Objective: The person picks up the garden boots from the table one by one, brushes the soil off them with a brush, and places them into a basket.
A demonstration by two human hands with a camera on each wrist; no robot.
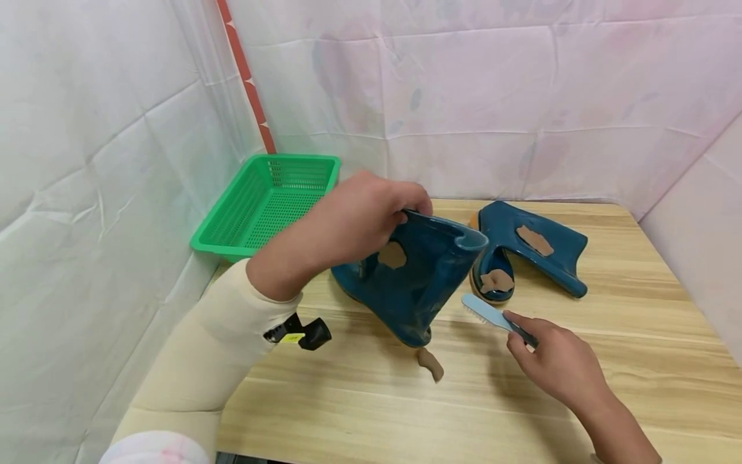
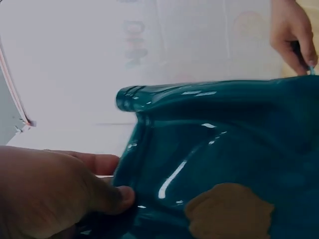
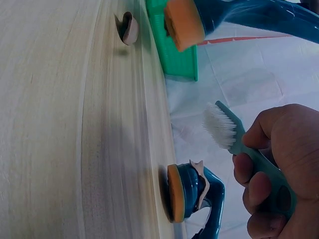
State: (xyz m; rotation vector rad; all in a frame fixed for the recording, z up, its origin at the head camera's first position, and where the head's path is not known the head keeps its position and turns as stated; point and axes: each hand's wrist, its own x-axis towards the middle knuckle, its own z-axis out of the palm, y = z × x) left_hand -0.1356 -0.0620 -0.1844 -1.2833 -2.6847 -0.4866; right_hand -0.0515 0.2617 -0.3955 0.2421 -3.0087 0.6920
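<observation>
My left hand (image 1: pixel 371 212) grips the top edge of a dark teal rubber boot (image 1: pixel 426 277), pinching the shaft between thumb and fingers. The boot is tilted over the table, with a brown mud-like patch (image 2: pixel 230 211) on its shaft. A handled brush (image 3: pixel 264 169) with white bristles is held in my right hand (image 1: pixel 559 361), apart from both boots. The matching boot (image 1: pixel 498 225) lies on its side at the right, its orange sole (image 3: pixel 175 194) showing in the right wrist view. Brown patches (image 1: pixel 534 240) cling to its shaft and toe.
A loose brown piece (image 1: pixel 430 365) is at the tabletop just below the held boot. The green perforated basket (image 1: pixel 228 250) stands at the back left. White sheeting (image 1: pixel 464 96) hangs behind and beside the wooden table (image 1: pixel 348 412).
</observation>
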